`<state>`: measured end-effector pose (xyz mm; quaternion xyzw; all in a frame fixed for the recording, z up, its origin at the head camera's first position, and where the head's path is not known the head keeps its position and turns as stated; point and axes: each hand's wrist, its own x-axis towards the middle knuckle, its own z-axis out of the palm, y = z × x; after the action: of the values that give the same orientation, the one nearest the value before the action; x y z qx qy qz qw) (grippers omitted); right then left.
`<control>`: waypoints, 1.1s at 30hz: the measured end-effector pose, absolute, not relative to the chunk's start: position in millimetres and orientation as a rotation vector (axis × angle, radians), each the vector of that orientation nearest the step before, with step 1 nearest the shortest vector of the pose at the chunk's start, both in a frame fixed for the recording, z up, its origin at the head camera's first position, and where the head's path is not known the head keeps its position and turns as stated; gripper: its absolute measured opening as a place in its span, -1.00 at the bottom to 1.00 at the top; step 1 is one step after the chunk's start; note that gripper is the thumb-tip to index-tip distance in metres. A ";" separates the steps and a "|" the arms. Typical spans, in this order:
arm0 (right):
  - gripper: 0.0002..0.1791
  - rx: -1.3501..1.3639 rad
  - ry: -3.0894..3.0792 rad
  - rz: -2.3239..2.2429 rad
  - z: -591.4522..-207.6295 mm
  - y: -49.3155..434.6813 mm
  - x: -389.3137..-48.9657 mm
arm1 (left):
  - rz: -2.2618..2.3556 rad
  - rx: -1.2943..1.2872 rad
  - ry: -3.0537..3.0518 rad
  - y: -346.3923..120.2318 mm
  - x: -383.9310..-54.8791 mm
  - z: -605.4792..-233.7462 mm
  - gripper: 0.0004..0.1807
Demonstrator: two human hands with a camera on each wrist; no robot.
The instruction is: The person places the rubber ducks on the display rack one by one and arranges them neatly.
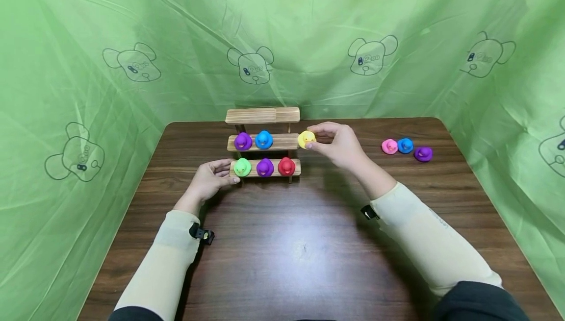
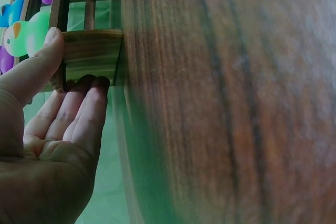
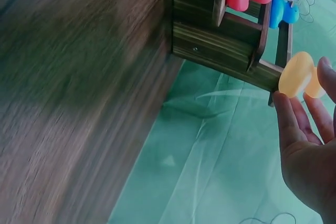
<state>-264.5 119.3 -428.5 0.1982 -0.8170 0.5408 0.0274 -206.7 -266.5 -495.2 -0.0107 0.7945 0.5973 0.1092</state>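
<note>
A three-step wooden display rack (image 1: 265,115) stands toward the back of the table. My left hand (image 1: 213,180) grips the left end of its lowest step; the left wrist view has the thumb (image 2: 44,59) at the front edge and the fingers against the side. Between thumb and fingertips my right hand (image 1: 342,147) pinches a yellow rubber duck (image 1: 306,138) at the right end of the middle step. That step also bears a purple duck (image 1: 243,141) and a blue duck (image 1: 263,139). Along the lowest step sit a green duck (image 1: 242,167), another purple duck (image 1: 265,167) and a red duck (image 1: 286,166).
Off to the right on the dark wooden table (image 1: 273,272) lie a pink duck (image 1: 389,146), a second blue duck (image 1: 405,145) and a third purple duck (image 1: 423,154). Green cloth (image 1: 309,90) hangs behind the table and on both sides.
</note>
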 end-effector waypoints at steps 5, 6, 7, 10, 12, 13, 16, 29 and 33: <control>-0.59 0.619 -2.515 1.686 -431.2 107.0 -271.0 | 1.768 -0.032 2.337 -273.7 -215.2 -514.4 -0.20; -0.59 0.619 -2.515 1.691 -432.0 104.3 -272.3 | 1.769 -0.032 2.339 -274.6 -215.9 -516.4 -0.19; -0.59 0.615 -2.519 1.692 -433.0 101.6 -273.6 | 1.772 -0.032 2.340 -275.0 -216.3 -517.5 -0.19; -0.60 0.599 -2.527 1.696 -435.4 93.2 -276.6 | 1.765 -0.031 2.351 -275.5 -216.8 -518.5 -0.18; -0.61 0.591 -2.534 1.694 -437.4 87.8 -278.7 | 1.765 -0.035 2.349 -275.4 -216.8 -518.0 -0.18; -0.61 0.590 -2.538 1.692 -438.5 85.3 -279.7 | 1.766 -0.036 2.346 -275.0 -216.5 -517.2 -0.18; -0.61 0.593 -2.548 1.690 -441.3 78.6 -281.6 | 1.767 -0.043 2.332 -272.6 -214.7 -511.3 -0.19; -0.60 0.604 -2.479 1.789 -449.5 62.3 -283.5 | 1.763 -0.026 2.331 -266.4 -208.5 -496.8 -0.23; -0.61 0.631 -2.451 1.795 -450.8 60.4 -283.8 | 1.768 -0.035 2.336 -272.0 -214.7 -512.1 -0.21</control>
<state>-283.8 60.4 -450.8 0.2032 -0.7898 0.5784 0.0197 -214.7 -272.0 -512.1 -0.0120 0.7928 0.6000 0.1059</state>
